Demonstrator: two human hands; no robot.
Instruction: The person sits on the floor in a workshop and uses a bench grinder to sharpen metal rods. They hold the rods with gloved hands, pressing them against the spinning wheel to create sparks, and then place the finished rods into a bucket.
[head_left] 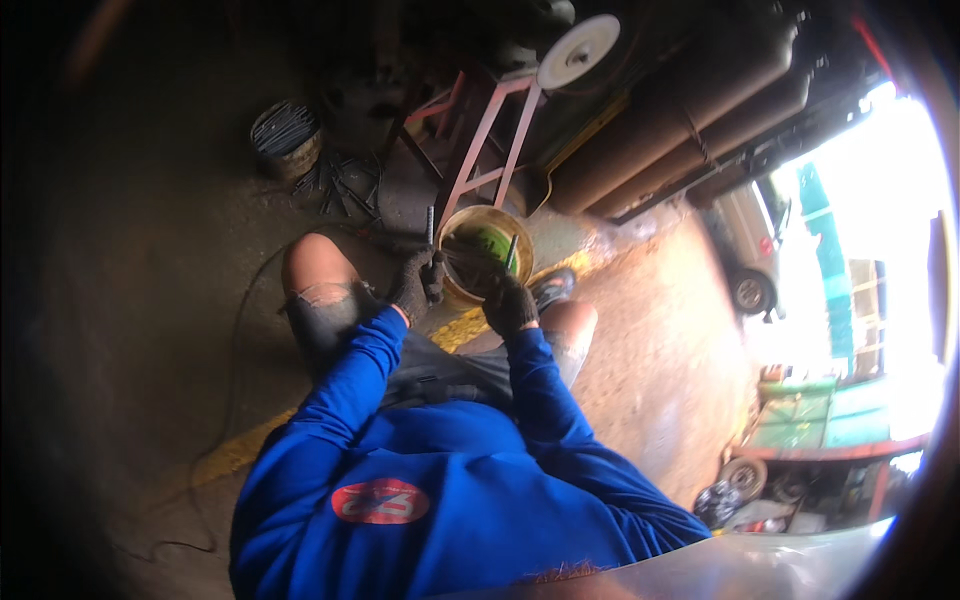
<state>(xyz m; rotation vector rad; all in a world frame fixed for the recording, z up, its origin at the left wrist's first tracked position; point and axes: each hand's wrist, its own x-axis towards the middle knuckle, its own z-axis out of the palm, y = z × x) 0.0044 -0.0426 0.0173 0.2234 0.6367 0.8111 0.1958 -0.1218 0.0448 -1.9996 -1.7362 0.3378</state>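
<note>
My left hand (418, 284), in a dark knit glove, is closed around a short metal rod (430, 224) that stands up from the fist and looks ridged. In my right hand (510, 304), gloved the same way, is a second short metal rod (512, 252), tilted slightly. Both hands are held between my knees, at the near rim of a round, pale bucket (528, 240). Something green (491, 240) shows inside the bucket; its other contents are too dark to make out. The lower ends of both rods are hidden by the gloves.
Beyond the bucket stands a reddish metal stand (480, 140) with a white disc wheel (578, 52). At far left, a container of dark rods (284, 132) sits beside loose rods (340, 185). Large cylinders (690, 100) lie at far right. A cable (236, 340) runs along the floor at left.
</note>
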